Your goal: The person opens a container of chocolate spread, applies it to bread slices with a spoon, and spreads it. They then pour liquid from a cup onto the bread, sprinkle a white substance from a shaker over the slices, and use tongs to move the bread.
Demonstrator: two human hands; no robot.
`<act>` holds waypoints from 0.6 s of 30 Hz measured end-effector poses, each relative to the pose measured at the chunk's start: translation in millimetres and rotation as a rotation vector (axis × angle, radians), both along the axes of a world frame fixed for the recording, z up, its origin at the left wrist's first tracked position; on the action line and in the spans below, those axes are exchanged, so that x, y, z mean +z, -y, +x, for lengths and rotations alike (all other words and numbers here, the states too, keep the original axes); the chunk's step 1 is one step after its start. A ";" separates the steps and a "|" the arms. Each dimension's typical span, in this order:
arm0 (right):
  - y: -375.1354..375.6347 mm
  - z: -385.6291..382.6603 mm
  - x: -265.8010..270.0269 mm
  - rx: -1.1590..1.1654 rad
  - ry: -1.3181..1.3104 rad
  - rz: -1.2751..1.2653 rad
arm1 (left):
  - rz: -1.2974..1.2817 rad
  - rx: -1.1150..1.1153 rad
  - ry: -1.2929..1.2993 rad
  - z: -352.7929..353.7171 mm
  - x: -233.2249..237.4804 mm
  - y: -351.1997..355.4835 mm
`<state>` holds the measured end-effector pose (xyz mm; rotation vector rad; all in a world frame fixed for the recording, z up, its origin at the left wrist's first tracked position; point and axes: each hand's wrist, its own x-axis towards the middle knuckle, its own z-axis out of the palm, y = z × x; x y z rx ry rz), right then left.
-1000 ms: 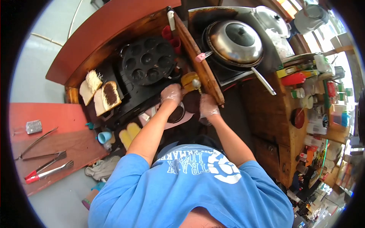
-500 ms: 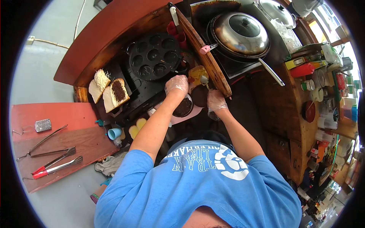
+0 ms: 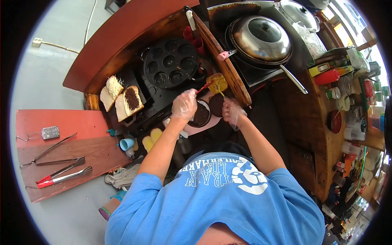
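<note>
My left hand (image 3: 184,105), in a clear plastic glove, is closed around the red handle of a utensil (image 3: 203,87). The utensil's far end reaches a small container of yellow spread (image 3: 217,83); its shape there is hard to make out. My right hand (image 3: 233,112), gloved too, is closed on the thin yellowish handle of a spoon (image 3: 221,92), which dips into the same container. Between my hands stands a round tub with dark contents (image 3: 200,115). A dark round lid or dish (image 3: 217,105) lies beside it, near my right hand.
Two bread slices, one with pale shreds (image 3: 111,93) and one with dark sprinkles (image 3: 130,103), lie left of a black round-cavity pan (image 3: 169,63). A wooden divider (image 3: 222,57) separates them from a lidded wok (image 3: 261,38). Tongs (image 3: 61,171) rest on a red side shelf (image 3: 36,122).
My left hand has moved back toward my body and now holds the red-handled utensil over the container. My right hand and the spoon have stayed close to the container.
</note>
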<state>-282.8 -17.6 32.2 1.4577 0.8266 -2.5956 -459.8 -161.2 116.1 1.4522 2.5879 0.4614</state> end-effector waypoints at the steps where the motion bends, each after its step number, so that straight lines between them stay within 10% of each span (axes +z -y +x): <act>1: 0.4 0.5 2.8 -0.055 -0.096 -0.187 | 0.049 -0.072 -0.023 3.5 -3.9 6.5; 5: -5.4 0.3 2.6 -0.140 -0.388 -0.566 | 0.186 -0.226 -0.152 24.1 -5.3 15.2; 18: -6.6 9.1 14.8 -0.058 -0.387 -0.490 | 0.218 -0.013 -0.115 5.7 -34.1 1.1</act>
